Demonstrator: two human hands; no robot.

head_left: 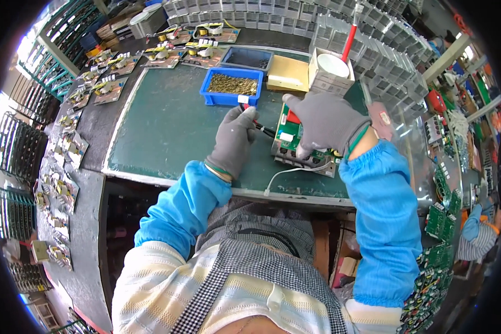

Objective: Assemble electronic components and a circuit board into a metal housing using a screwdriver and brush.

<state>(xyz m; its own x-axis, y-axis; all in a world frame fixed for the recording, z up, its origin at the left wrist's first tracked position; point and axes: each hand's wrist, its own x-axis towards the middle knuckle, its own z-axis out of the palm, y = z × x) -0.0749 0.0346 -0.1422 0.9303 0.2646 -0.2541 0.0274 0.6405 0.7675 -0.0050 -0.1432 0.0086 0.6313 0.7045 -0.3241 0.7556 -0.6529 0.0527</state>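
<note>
Mostly green circuit board (pixel 288 127), white block (pixel 286 137) atop.

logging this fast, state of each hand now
Left hand: closed, holding red and black wires.
Right hand: open, spread over the green circuit board.

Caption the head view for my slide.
Left hand pinching wires, right hand spread over a circuit board, at a green bench.

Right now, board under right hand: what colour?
Green circuit board, under the right hand; best in the head view.
</note>
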